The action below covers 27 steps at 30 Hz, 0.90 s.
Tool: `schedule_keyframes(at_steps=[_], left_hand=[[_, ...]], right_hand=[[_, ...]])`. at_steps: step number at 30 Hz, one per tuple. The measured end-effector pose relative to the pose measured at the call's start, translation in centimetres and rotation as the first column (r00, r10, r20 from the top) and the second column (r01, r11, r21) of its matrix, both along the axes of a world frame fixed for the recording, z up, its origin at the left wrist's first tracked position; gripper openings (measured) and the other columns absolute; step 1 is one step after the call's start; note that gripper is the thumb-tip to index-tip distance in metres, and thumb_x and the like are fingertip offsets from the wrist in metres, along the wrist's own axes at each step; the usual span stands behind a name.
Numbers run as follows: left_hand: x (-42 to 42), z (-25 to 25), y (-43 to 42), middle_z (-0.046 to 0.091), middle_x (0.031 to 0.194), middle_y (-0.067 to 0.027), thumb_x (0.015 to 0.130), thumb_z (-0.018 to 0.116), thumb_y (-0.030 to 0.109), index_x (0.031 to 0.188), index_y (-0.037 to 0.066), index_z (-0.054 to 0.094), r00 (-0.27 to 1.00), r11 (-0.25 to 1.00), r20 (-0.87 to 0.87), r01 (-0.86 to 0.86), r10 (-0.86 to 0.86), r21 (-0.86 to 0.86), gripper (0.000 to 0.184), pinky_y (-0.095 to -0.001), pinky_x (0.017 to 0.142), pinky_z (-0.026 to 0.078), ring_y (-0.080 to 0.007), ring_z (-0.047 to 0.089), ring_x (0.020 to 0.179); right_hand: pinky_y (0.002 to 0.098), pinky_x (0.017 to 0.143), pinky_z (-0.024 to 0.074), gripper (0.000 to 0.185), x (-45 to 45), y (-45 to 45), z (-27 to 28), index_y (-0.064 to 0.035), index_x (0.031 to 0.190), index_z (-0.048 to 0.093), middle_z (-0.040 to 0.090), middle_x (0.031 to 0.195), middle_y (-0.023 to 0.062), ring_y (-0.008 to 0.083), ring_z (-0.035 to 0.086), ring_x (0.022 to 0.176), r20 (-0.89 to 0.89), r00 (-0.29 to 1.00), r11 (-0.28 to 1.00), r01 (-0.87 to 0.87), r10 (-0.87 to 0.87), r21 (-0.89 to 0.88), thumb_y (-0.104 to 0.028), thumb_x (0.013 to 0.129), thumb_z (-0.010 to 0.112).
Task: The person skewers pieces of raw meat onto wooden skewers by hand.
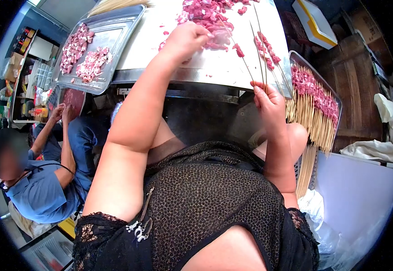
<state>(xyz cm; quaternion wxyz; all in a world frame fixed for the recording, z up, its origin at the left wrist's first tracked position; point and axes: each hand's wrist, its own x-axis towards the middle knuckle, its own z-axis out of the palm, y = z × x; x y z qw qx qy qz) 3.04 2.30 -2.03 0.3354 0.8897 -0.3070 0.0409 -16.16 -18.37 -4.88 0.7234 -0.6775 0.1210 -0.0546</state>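
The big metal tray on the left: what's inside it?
Two heaps of small cut meat pieces lie in the metal tray, with bare metal around them. The tray's bottom beneath the heaps is covered and can't be seen.

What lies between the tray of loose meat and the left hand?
In the head view, white tabletop lies between the tray and the left hand, bare except for a few meat scraps close to the hand.

No words, brands, numbers or signs can be read anywhere in the view. Any print on the small, brightly coloured packets and containers (38, 112) along the cluttered shelf, or on the brown cardboard box (366, 25), is too small or blurred to make out.
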Motion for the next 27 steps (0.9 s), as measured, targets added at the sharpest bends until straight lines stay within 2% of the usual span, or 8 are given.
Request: schedule_keyframes(at_steps=[1,2,4,5,8,15,20,27], left_hand=[[0.1,0.3,0.3,0.066,0.087,-0.0031,0.081,0.063,0.016,0.095,0.009,0.068,0.970,0.979,-0.243,-0.036,-0.014,-0.200,0.017,-0.0295,0.072,0.050,-0.0144,0.060,0.074],[0.1,0.6,0.5,0.066,0.087,-0.0031,0.081,0.063,0.016,0.095,0.009,0.068,0.970,0.980,-0.243,-0.036,-0.014,-0.198,0.017,-0.0295,0.072,0.050,-0.0144,0.060,0.074],[-0.4,1.5,1.0,0.066,0.086,-0.0026,0.084,0.063,0.018,0.098,0.006,0.066,0.790,0.843,-0.612,-0.312,-0.026,-0.438,0.019,-0.0252,0.069,0.051,-0.0082,0.057,0.072],[-0.6,1.5,1.1,0.066,0.089,-0.0052,0.086,0.060,0.017,0.101,0.005,0.064,0.794,0.783,-0.597,-0.300,-0.112,-0.546,0.020,-0.0228,0.068,0.052,-0.0102,0.060,0.074],[0.0,0.9,1.4,0.067,0.093,-0.0089,0.088,0.056,0.014,0.105,0.001,0.061,0.741,0.698,-0.630,-0.323,-0.233,-0.639,0.022,-0.0217,0.067,0.053,-0.0127,0.063,0.076],[-0.8,2.3,1.1,0.065,0.097,-0.0162,0.089,0.051,0.010,0.110,-0.004,0.056,0.719,0.674,-0.620,-0.291,-0.314,-0.679,0.026,-0.0283,0.075,0.054,-0.0188,0.065,0.085],[-0.8,2.3,1.3,0.063,0.101,-0.0200,0.090,0.050,0.010,0.112,-0.006,0.054,0.614,0.543,-0.603,-0.315,-0.509,-0.779,0.028,-0.0293,0.077,0.055,-0.0212,0.066,0.084],[-0.9,2.2,1.0,0.063,0.099,-0.0208,0.091,0.052,0.013,0.110,-0.006,0.055,0.656,0.546,-0.586,-0.303,-0.475,-0.781,0.028,-0.0313,0.076,0.055,-0.0225,0.066,0.084]], right_hand=[[0.0171,0.049,0.0299,0.021,-0.1,-0.1,-0.1,0.0024,0.104,0.061,0.047,0.065,-0.0064,0.0015,0.038,0.055,-0.001,1.000,1.000,0.003,-0.003,0.002,-0.012,0.090,0.053],[0.0170,0.049,0.0300,0.021,-0.1,-0.1,-0.1,0.0021,0.104,0.061,0.047,0.065,-0.0066,0.0014,0.038,0.055,0.001,1.000,1.000,-0.009,0.009,0.010,-0.012,0.090,0.053],[0.0170,0.049,0.0301,0.021,0.0,0.1,-0.1,0.0019,0.104,0.061,0.047,0.065,-0.0068,0.0014,0.038,0.055,0.006,1.000,0.999,-0.027,0.026,0.022,-0.012,0.090,0.053],[0.0168,0.050,0.0305,0.021,0.0,0.4,0.0,0.0015,0.104,0.061,0.047,0.065,-0.0069,0.0013,0.038,0.055,-0.001,0.999,0.999,-0.045,0.045,0.008,-0.012,0.090,0.054],[0.0163,0.050,0.0311,0.021,0.0,0.8,-0.1,0.0007,0.105,0.061,0.048,0.066,-0.0073,0.0009,0.039,0.056,-0.017,0.996,0.996,-0.086,0.086,-0.028,-0.012,0.090,0.054],[0.0163,0.050,0.0328,0.021,0.2,1.4,-0.4,-0.0001,0.104,0.063,0.049,0.066,-0.0076,0.0009,0.040,0.056,-0.033,0.996,0.992,-0.088,0.085,-0.095,-0.012,0.089,0.055],[0.0154,0.049,0.0287,0.020,0.2,1.7,-0.2,0.0027,0.104,0.060,0.048,0.066,-0.0066,0.0006,0.037,0.054,-0.016,0.997,0.994,-0.072,0.071,-0.081,-0.009,0.090,0.053],[0.0161,0.050,0.0329,0.020,0.2,1.5,-0.4,0.0002,0.103,0.063,0.049,0.066,-0.0074,0.0007,0.040,0.056,-0.009,0.997,0.995,-0.081,0.081,-0.051,-0.011,0.089,0.054]])
